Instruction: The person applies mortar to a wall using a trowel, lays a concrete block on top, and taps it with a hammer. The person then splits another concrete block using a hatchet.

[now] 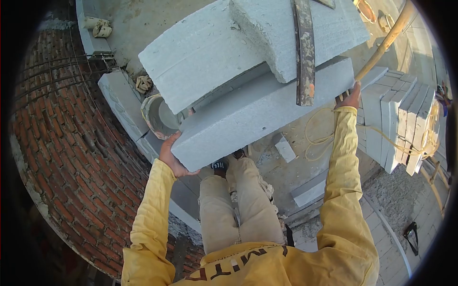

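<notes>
A long, light grey concrete block (267,114) spans the space in front of me, held between both hands. My left hand (174,159) is closed on its lower left end, the thumb up along the end face. At the far right end my right hand (352,97) grips the block, its fingers partly hidden. Just beyond lie more pale blocks (205,52), one resting over another. A flat, mortar-stained metal bar (305,57) lies across them and overhangs the held block. Close to my left hand stands a round bucket (164,114).
A red brick wall (71,152) curves along the left. Stacked blocks (398,114) with a yellow hose (381,133) stand at right, near a wooden pole (386,43). A small block piece (285,148) lies by my feet. Gloves (143,84) rest behind the bucket.
</notes>
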